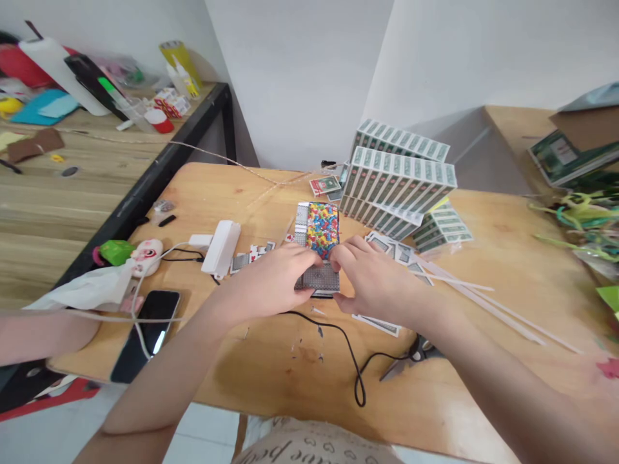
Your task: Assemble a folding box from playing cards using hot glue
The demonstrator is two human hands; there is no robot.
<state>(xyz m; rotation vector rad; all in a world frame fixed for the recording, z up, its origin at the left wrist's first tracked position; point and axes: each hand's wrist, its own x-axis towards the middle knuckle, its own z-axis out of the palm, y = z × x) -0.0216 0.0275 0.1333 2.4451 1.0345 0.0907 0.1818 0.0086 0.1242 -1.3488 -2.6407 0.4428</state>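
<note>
**Grey-patterned rectangular card piece (319, 278) held at both ends**

Beyond the right hand (372, 274) rise stacked rows of green-and-white cardboard boxes (401, 183); loose grey-backed playing cards (382, 242) lie just beside its far edge, and long white flat strips (483, 306) stretch to its right. A thin black cable (345, 335) loops across the near side of both hands. Left of the left hand (280, 274) are a white rectangular plastic block (221, 248) and, farther out, a black glass phone (149, 322).

Both forearms reach in from the near side, hands facing each other, fingers on the far edge and thumbs nearer the wearer. Each hand grasps one end of the card piece. Between and just beyond the fingertips lies a multicoloured rectangular panel (323, 229).

The upright boxes' contents cannot be seen.
</note>
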